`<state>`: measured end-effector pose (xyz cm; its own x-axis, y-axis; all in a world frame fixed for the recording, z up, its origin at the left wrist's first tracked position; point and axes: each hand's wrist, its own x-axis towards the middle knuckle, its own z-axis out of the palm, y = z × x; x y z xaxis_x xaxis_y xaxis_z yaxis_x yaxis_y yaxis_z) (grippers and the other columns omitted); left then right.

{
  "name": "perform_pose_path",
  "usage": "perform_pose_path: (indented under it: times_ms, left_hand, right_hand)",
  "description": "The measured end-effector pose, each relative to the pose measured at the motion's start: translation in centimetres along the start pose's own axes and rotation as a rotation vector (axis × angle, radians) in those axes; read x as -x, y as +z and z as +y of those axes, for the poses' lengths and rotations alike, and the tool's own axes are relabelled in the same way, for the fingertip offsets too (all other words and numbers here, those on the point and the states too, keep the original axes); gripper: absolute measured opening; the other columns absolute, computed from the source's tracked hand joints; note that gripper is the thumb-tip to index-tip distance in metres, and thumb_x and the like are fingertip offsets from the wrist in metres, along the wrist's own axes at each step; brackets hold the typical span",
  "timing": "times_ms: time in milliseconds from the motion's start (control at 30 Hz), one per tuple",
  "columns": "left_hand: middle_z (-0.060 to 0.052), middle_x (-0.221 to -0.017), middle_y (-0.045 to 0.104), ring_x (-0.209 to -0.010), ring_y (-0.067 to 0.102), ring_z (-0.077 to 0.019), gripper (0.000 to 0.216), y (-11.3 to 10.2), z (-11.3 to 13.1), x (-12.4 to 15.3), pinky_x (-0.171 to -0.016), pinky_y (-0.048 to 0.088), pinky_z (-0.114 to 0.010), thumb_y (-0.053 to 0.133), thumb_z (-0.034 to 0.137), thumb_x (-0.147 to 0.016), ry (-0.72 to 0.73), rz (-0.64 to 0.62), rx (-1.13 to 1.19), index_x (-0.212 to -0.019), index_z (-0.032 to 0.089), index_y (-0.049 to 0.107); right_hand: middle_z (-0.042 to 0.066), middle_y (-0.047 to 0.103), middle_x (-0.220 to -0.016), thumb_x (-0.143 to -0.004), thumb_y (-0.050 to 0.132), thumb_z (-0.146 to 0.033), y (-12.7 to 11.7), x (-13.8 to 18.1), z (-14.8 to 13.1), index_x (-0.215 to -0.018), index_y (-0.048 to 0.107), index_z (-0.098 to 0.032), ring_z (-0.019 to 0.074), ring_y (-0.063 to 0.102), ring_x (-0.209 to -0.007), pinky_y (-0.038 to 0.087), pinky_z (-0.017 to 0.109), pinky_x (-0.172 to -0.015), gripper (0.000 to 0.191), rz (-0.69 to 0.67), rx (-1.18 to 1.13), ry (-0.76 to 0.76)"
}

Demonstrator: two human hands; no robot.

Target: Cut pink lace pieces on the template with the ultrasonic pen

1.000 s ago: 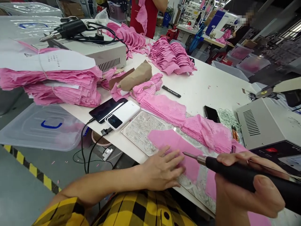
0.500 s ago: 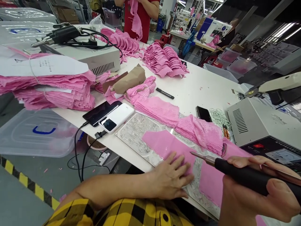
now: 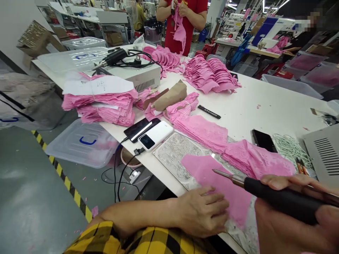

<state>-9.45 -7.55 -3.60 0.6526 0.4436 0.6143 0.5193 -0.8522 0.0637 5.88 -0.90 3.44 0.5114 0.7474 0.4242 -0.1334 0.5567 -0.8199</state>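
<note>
My right hand (image 3: 293, 218) is closed round the black handle of a pointed ultrasonic cutter (image 3: 280, 199). The cutter's metal tip hovers over or touches a flat pink fabric piece (image 3: 217, 176); I cannot tell which. This piece lies on a clear-topped, grey-patterned board (image 3: 172, 150). At the board's near edge my left hand (image 3: 205, 211) rests palm down, fingers bent and a little apart, beside the fabric's lower edge and holding nothing. Just beyond the piece runs an overlapping stack of pink lace-edged pieces (image 3: 238, 153). A thin metal strip shows by the right fingers, its kind unclear.
A white power bank (image 3: 164, 132) and dark phone stand left of the board. Bundled pink pieces (image 3: 106, 102) and a grey box (image 3: 148, 76) lie farther left. A marker (image 3: 209, 112), phone (image 3: 263, 141) and vented box (image 3: 325, 151) are across the table. A person in red (image 3: 182, 28) handles pink fabric.
The view has swung left, so the table's contents sit farther right. My left hand's spread fingers have drawn back and bent. My right hand keeps hold of the cutter.
</note>
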Motion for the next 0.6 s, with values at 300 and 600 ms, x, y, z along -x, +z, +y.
perform_pose_path:
  times_ms: [300, 600]
  left_hand:
    - [-0.011, -0.111, 0.071, -0.108, 0.065, -0.0243, 0.034, -0.7, -1.0, 4.0, -0.101, 0.049, -0.04, 0.051, 0.038, -0.097, -0.208, 0.144, -0.163, -0.104, 0.01, 0.068]
    - [-0.017, -0.128, 0.063, -0.12, 0.059, -0.0315, 0.063, 0.6, -0.6, 2.7, -0.11, 0.037, -0.045, 0.045, 0.067, -0.094, -0.276, -0.012, -0.174, -0.121, 0.012, 0.063]
  right_hand:
    - [-0.003, 0.058, -0.073, -0.062, 0.06, -0.031, 5.6, 3.7, 1.5, -0.081, 0.058, -0.02, 0.0136, 0.053, -0.048, 0.047, 0.035, -0.05, 0.022, -0.266, -0.152, 0.148]
    - [-0.003, 0.06, -0.07, -0.061, 0.054, -0.029, 6.3, 3.5, 2.1, -0.081, 0.058, -0.02, 0.0156, 0.052, -0.047, 0.047, 0.037, -0.05, 0.022, -0.237, -0.11, 0.049]
